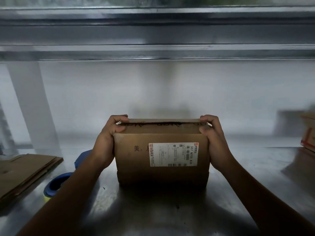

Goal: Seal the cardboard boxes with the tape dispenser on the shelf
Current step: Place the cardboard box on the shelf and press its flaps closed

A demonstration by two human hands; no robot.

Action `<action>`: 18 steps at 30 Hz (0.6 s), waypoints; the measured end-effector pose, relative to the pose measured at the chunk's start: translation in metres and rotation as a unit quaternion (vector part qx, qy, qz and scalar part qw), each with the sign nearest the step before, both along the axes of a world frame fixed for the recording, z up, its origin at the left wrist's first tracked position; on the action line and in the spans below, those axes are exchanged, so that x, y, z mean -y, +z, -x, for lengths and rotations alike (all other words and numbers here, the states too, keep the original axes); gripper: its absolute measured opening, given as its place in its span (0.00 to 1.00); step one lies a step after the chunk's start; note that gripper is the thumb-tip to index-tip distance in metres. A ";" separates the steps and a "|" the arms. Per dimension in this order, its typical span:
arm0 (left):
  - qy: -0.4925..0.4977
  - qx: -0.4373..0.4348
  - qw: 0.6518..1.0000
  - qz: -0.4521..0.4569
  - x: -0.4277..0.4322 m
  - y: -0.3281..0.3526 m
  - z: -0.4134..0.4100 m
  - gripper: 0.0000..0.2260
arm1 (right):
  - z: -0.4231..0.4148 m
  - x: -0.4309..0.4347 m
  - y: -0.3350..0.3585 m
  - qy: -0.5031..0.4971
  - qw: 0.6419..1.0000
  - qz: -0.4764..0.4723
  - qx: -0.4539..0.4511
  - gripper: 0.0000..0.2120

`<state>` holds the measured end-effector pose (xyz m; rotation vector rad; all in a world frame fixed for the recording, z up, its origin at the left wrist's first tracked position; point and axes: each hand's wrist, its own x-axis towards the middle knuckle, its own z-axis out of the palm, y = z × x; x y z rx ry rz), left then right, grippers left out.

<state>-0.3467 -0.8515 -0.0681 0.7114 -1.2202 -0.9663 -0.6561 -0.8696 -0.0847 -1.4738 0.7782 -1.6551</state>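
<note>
A brown cardboard box (134, 159) with a white shipping label stands in the middle of the steel shelf surface (153, 210). My left hand (106, 143) grips its left side, fingers curled over the top flaps. My right hand (215, 142) grips the right side the same way, pressing the flaps down. A dark seam runs between the two top flaps. The blue tape dispenser (54, 183) lies on the shelf to the left, partly hidden behind my left forearm.
Flattened cardboard sheets (22, 172) are stacked at the left edge. Another cardboard box (308, 133) with red tape stands at the far right. A metal shelf beam (156, 51) runs overhead, with a white wall behind.
</note>
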 end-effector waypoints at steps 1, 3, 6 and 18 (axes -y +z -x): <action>0.020 0.011 1.000 -0.002 0.001 -0.001 0.001 0.09 | 0.000 0.000 -0.001 -0.010 1.000 0.001 -0.005 0.19; 0.051 0.031 0.998 -0.002 0.003 -0.003 0.000 0.08 | -0.001 0.000 -0.002 -0.023 1.000 -0.003 -0.003 0.16; 0.028 0.038 0.999 -0.006 0.007 -0.006 -0.002 0.07 | -0.002 0.003 -0.003 -0.017 1.000 -0.017 -0.011 0.15; 0.055 -0.020 0.997 0.052 -0.011 -0.023 0.004 0.10 | 0.000 -0.010 -0.013 0.002 0.999 0.024 -0.023 0.12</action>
